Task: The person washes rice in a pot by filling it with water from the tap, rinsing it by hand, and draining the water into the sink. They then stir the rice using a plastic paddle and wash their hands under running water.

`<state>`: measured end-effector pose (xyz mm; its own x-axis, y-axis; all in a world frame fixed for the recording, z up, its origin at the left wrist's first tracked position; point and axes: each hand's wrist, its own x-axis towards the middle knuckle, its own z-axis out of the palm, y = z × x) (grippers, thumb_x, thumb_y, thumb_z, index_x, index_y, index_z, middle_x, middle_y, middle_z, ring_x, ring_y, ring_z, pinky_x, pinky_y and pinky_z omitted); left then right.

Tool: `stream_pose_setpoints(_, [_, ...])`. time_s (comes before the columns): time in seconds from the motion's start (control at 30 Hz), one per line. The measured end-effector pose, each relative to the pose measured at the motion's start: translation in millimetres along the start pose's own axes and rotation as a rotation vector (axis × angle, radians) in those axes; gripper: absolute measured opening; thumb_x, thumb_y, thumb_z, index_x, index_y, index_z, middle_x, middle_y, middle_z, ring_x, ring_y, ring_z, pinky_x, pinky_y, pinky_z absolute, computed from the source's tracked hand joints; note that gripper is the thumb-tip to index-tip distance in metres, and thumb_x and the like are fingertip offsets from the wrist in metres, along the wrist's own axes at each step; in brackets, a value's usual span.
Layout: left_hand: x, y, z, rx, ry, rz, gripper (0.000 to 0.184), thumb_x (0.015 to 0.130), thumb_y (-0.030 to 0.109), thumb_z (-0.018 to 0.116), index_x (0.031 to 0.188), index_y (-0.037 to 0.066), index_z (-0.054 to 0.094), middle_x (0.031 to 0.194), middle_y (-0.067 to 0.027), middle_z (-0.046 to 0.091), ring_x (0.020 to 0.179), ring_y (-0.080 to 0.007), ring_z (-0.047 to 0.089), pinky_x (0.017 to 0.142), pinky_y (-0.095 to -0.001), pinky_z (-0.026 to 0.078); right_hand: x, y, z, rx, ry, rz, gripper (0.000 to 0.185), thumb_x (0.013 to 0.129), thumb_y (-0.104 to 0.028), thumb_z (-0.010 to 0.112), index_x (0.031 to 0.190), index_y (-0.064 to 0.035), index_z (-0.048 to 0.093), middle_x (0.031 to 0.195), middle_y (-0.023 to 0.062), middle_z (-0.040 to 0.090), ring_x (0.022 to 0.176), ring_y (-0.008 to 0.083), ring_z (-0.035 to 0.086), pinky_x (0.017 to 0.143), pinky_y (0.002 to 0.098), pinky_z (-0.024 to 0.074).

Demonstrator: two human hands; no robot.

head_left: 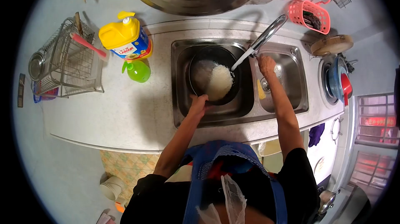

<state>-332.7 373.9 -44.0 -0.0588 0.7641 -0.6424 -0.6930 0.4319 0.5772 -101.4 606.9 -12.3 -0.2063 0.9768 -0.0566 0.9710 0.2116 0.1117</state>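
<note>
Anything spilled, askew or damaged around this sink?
Nothing stands out. The rice lies inside the dark pot, with no visible spill around it; the left hand is at its near rim, the right hand by the faucet.

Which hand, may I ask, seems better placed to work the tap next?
Probably the right hand: it is beside the tap, while the left hand is at the near rim of the pot.

The sink point(293, 92) is smooth, shiny metal, the tap point(266, 35) glossier metal, the rice point(221, 80) grainy, the jug point(121, 38) and basket point(296, 15) smooth plastic, the desk point(83, 119) faintly glossy.
</note>
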Motion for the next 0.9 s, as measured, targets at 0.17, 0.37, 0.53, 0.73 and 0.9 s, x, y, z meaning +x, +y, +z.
stream_pose_setpoints(0.17, [34.2,-31.0,-14.5,0.171,0.338,0.143,0.067,0.070,0.005,0.048,0.127,-0.003,0.013,0.106,-0.0170,0.046,0.090,-0.0262,0.052,0.069,-0.0407,0.051,-32.1,-39.6,-11.4,0.916,0.261,-0.199,0.023,0.083,-0.017,0.049,0.100,-0.0033,0.053,0.092,0.0137,0.059,0.078,0.0248,0.059,0.065,0.0323,0.0491])
stream_pose_setpoints(0.37, [29.7,-22.6,-20.0,0.462,0.399,0.315,0.092,0.067,0.006,0.050,0.131,0.004,-0.016,0.126,-0.0185,0.023,0.108,-0.0272,0.036,0.072,-0.0393,0.046,-46.7,-123.2,-35.6,2.224,-0.664,0.239,0.017,0.080,-0.001,0.048,0.096,0.0025,0.053,0.087,0.0103,0.057,0.077,0.0192,0.056,0.073,0.0284,0.0483])
stream_pose_setpoints(0.53, [20.7,-13.4,-15.7,0.375,0.368,0.418,0.084,0.066,0.004,0.050,0.131,-0.006,-0.002,0.135,-0.0266,0.007,0.126,-0.0342,0.010,0.103,-0.0322,0.008,-9.3,-123.3,1.4,0.641,0.032,-0.850,0.022,0.077,-0.009,0.050,0.098,0.0002,0.052,0.099,0.0123,0.055,0.094,0.0227,0.053,0.088,0.0334,0.0404])
stream_pose_setpoints(0.73, [28.8,3.8,-11.8,0.217,0.316,0.379,0.083,0.064,0.002,0.048,0.132,-0.004,0.000,0.134,-0.0220,0.016,0.124,-0.0317,0.017,0.100,-0.0325,0.015,-54.7,-90.6,56.5,-0.390,0.323,-0.869,0.049,0.074,-0.011,0.043,0.120,0.0046,0.037,0.126,0.0138,0.037,0.121,0.0231,0.029,0.104,0.0388,0.0156])
stream_pose_setpoints(0.9, [44.4,-6.4,-18.2,0.061,0.047,0.074,0.079,0.062,0.001,0.049,0.131,-0.003,0.010,0.122,-0.0173,0.037,0.108,-0.0303,0.042,0.083,-0.0419,0.040,-87.3,-128.4,-3.0,0.599,-0.953,-0.759,0.042,0.073,0.000,0.042,0.114,-0.0046,0.048,0.118,0.0099,0.048,0.113,0.0243,0.041,0.099,0.0340,0.0261])
